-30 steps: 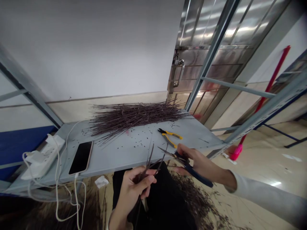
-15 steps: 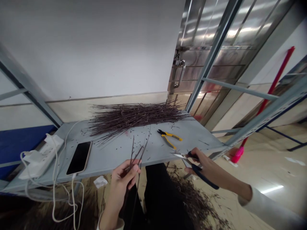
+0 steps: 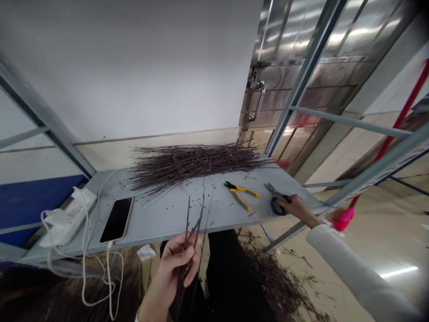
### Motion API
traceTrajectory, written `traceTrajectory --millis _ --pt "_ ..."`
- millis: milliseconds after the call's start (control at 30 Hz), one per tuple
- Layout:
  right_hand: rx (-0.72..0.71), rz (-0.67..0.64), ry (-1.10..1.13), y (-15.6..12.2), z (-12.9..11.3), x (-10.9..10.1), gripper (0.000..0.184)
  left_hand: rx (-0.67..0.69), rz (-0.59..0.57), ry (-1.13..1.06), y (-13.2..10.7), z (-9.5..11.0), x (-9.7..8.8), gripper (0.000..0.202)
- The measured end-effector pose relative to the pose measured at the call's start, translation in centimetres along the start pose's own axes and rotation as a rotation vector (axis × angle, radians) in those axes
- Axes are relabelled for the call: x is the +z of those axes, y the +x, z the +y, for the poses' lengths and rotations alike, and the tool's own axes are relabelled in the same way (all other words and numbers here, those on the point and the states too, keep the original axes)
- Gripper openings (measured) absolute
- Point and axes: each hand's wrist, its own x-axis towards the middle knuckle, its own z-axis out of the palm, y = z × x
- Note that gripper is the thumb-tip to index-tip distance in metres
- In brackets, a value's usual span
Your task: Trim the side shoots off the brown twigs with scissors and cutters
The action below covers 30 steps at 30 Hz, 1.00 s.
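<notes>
My left hand (image 3: pixel 179 259) is closed around a few thin dark twigs (image 3: pixel 188 219), which stand up in front of the shelf's near edge. At the right end of the shelf, my right hand (image 3: pixel 296 208) grips the black handles of a pair of scissors (image 3: pixel 276 196). The scissors rest on or just above the grey surface, their blades pointing away from me. Beside them lie yellow-and-grey cutting pliers (image 3: pixel 241 193) with the handles spread. A large pile of dark twigs (image 3: pixel 197 162) covers the back of the shelf.
On the left of the grey shelf (image 3: pixel 150 223) are a phone (image 3: pixel 117 220) with a charging cable and a white power strip (image 3: pixel 69 221). Metal uprights (image 3: pixel 303 80) frame both sides. Twig clippings (image 3: pixel 278 281) lie on the floor beneath, and a red-handled broom (image 3: pixel 398 116) stands right.
My right hand has carried the scissors forward and right, from in front of the shelf's edge onto its surface; the blades have closed up. My left hand keeps its twigs.
</notes>
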Motion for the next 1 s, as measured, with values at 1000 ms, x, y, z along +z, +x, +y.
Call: traceTrajectory --millis 1000 --pt "-0.125 -0.262 -0.325 -0.7 -12.9 2.0 0.041 0.147 0.124 0.158 -0.3 -1.8 1.0 0.023"
